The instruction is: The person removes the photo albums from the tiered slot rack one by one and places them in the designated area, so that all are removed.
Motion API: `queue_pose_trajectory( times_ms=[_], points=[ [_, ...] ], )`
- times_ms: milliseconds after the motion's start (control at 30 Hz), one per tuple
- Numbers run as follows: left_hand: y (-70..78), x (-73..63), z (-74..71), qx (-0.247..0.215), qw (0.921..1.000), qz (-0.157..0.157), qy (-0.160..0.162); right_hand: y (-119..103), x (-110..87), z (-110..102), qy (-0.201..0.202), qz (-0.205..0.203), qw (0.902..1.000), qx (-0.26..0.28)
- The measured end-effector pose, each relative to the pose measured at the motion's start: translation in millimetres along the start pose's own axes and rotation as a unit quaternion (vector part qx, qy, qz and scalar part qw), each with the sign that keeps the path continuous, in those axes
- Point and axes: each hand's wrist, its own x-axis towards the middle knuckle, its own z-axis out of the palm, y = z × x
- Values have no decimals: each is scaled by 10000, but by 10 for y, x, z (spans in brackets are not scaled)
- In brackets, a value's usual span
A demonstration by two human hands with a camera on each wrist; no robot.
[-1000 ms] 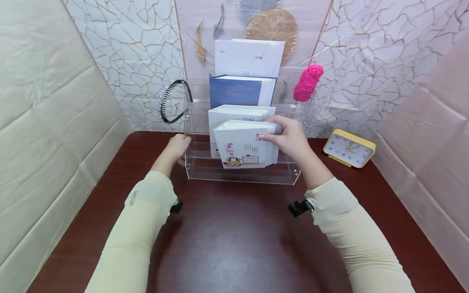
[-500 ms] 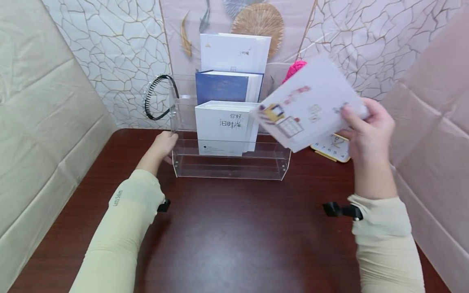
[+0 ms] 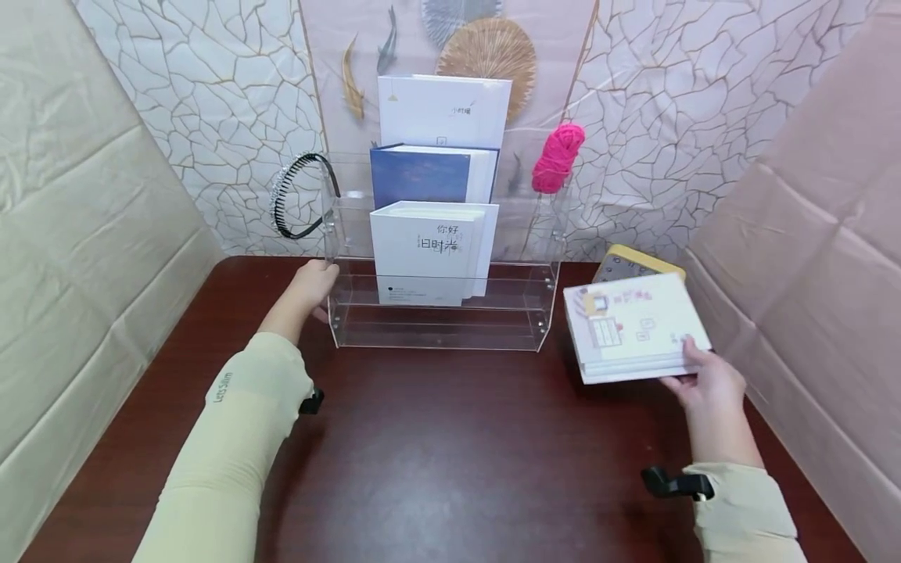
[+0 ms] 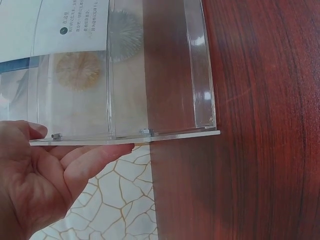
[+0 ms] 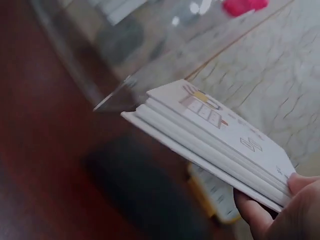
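My right hand (image 3: 714, 387) grips a white book (image 3: 637, 324) by its near right corner, thumb on the cover and fingers beneath. The right wrist view shows this book (image 5: 215, 135) tilted above the dark table, its page edges toward the camera. At the left, my left hand (image 3: 310, 285) holds the side panel of a clear acrylic rack (image 3: 436, 336). Seen from the left wrist, the hand (image 4: 55, 175) has its thumb inside the panel and its fingers outside. A white book (image 3: 422, 250), a blue book (image 3: 420, 173) and a taller white book (image 3: 443, 102) stand in the rack.
A yellow alarm clock (image 3: 629, 262) stands behind the held book, partly covered by it. A black headband (image 3: 280, 195) hangs at the rack's left side, and pink yarn (image 3: 558, 159) sits at its right. Fabric-covered walls (image 3: 795, 258) close in the table.
My right hand has taken the front white book out of the rack, swung it right, and lowered it to a flatter tilt before the clock. My left hand stays on the rack.
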Motion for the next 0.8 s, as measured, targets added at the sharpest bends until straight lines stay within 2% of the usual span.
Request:
queue_pose_trajectory(
  times_ms=[100,233,333,500,600,667,700,733,800],
  points=[
    [-14,-11,0,-43,10000,-17,-3,63,119,-112,429,420,9980,-178],
    [-7,-7,-3,-57,10000,-11,18,125,246,-167,976,601,9925,-434],
    [11,-1,-7,-62,10000,-20,8,147,311,-185,1296,544,9876,-703],
    [35,-3,-14,-147,9998,-65,-84,192,372,-216,1594,275,9787,-1266],
    [34,-11,-14,-124,9999,-40,-89,250,396,-237,1711,-13,9669,-1895],
    [27,-15,-14,-70,9999,-21,-86,294,408,-265,1734,-258,9507,-2558],
    [22,-15,-14,-53,10000,-19,-76,312,412,-278,1773,-384,9359,-3019],
    [18,-15,-14,-35,10000,-11,-61,330,415,-295,1802,-544,9165,-3531],
    [11,-12,-10,-29,10000,-23,-57,358,416,-327,1868,-869,8670,-4537]
  ],
)
